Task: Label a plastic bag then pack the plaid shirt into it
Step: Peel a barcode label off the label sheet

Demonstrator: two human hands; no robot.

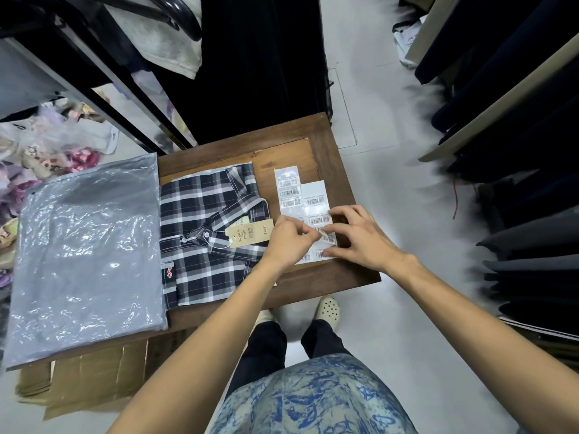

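A folded navy-and-white plaid shirt [206, 236] with a tan price tag [250, 234] lies in the middle of a small wooden table [329, 142]. To its left rests a stack of clear plastic bags [84, 258], overhanging the table. Sheets of barcode labels [297, 192] lie at the table's right. My left hand [289, 242] pinches the edge of one barcode label [327, 238] on the nearest sheet. My right hand [357, 236] presses fingertips on that sheet, holding it flat.
Flattened cardboard [94, 371] lies on the floor under the table's left. Shelves of dark folded clothes [532, 245] run along the right. A black rack [125, 104] and bagged soft toys [37, 151] stand at the left. My feet [327, 308] are by the table's front edge.
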